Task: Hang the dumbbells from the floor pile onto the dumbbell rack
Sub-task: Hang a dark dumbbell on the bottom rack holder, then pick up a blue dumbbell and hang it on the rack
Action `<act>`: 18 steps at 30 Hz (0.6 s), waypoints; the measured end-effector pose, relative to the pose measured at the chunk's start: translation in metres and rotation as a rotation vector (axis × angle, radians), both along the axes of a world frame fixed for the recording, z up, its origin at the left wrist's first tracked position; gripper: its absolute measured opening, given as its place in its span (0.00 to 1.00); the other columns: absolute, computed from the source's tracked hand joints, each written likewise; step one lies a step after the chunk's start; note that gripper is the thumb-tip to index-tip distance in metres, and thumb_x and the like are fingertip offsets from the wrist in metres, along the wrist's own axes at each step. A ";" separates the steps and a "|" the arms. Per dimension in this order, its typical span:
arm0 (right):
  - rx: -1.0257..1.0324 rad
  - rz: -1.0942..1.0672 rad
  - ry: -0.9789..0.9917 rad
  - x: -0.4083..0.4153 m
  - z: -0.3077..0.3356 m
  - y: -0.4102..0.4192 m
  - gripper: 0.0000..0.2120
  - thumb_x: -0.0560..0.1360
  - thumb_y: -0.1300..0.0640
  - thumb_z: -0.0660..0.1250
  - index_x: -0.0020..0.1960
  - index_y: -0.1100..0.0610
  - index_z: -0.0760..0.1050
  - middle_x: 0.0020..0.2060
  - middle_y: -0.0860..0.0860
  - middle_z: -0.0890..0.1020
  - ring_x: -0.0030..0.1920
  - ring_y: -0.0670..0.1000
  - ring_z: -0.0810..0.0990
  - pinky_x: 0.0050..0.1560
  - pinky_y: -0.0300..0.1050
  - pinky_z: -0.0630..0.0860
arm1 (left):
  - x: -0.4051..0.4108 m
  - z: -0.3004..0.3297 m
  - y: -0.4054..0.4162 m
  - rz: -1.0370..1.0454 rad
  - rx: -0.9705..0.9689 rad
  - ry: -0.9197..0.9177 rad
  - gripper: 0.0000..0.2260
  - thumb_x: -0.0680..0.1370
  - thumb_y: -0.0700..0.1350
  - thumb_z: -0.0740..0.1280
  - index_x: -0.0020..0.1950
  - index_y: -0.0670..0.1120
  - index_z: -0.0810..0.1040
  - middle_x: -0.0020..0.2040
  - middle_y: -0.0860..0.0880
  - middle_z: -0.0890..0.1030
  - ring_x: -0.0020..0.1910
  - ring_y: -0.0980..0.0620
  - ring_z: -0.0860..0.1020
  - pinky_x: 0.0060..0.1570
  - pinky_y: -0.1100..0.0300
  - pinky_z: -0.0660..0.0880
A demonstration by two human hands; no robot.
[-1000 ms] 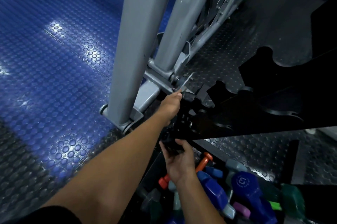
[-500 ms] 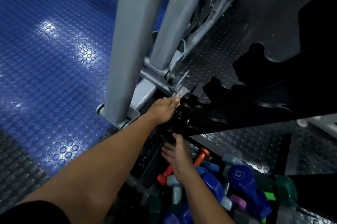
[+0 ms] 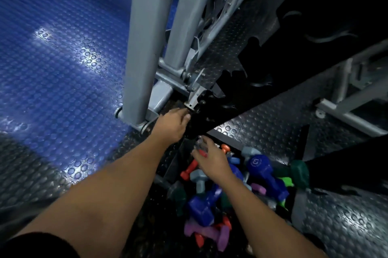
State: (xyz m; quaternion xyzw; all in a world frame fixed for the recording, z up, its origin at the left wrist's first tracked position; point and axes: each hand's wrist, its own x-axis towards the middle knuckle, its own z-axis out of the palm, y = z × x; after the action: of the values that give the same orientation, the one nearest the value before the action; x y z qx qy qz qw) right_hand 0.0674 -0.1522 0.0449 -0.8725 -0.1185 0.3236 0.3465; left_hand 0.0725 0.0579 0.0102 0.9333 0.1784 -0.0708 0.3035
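Observation:
The black dumbbell rack (image 3: 294,72) runs diagonally from the middle up to the right, its notched cradles dark and hard to read. At its lowest end sits a black dumbbell (image 3: 201,117), and my left hand (image 3: 171,125) grips it from the left with its fingertips hidden in the dark. My right hand (image 3: 212,159) hovers with spread fingers, holding nothing, over the floor pile. The pile holds an orange dumbbell (image 3: 190,168), a grey one (image 3: 199,178), blue ones (image 3: 264,165) (image 3: 205,205), a purple one (image 3: 210,234) and a green one (image 3: 300,171).
Two thick grey machine posts (image 3: 144,47) stand just left of the rack's low end, their base close to my left hand. Another grey frame (image 3: 346,106) lies at the right. Blue studded flooring (image 3: 52,58) spreads left, black studded flooring (image 3: 273,123) under the rack.
My right hand has let go of the black dumbbell's lower end and dropped back over the pile with its fingers spread. My left hand stays on the dumbbell at the rack's low end.

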 end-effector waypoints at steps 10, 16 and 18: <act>-0.328 -0.021 -0.102 -0.006 0.012 -0.118 0.27 0.78 0.50 0.71 0.74 0.54 0.70 0.64 0.58 0.79 0.62 0.59 0.80 0.65 0.51 0.76 | -0.148 0.028 -0.143 0.107 -0.133 0.166 0.34 0.80 0.67 0.58 0.83 0.54 0.59 0.78 0.38 0.65 0.75 0.38 0.68 0.75 0.47 0.64; -0.394 0.107 -0.066 -0.012 -0.009 -0.115 0.30 0.80 0.50 0.69 0.78 0.54 0.63 0.63 0.57 0.77 0.62 0.60 0.79 0.64 0.53 0.76 | -0.181 0.033 -0.162 -0.409 -0.028 0.496 0.55 0.69 0.77 0.66 0.81 0.62 0.33 0.83 0.33 0.45 0.82 0.33 0.50 0.80 0.43 0.46; -0.412 0.118 -0.063 -0.008 -0.015 -0.114 0.30 0.81 0.48 0.68 0.78 0.54 0.62 0.63 0.57 0.77 0.62 0.60 0.79 0.65 0.53 0.76 | -0.178 0.032 -0.163 -0.372 -0.001 0.478 0.55 0.70 0.74 0.68 0.82 0.60 0.34 0.83 0.34 0.49 0.82 0.35 0.53 0.80 0.44 0.48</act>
State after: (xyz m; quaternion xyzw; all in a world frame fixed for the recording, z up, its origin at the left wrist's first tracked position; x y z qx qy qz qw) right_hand 0.0597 -0.2663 0.0304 -0.9260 -0.1114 0.3334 0.1376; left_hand -0.1054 -0.1051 0.0420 0.9066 0.0706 -0.3431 0.2352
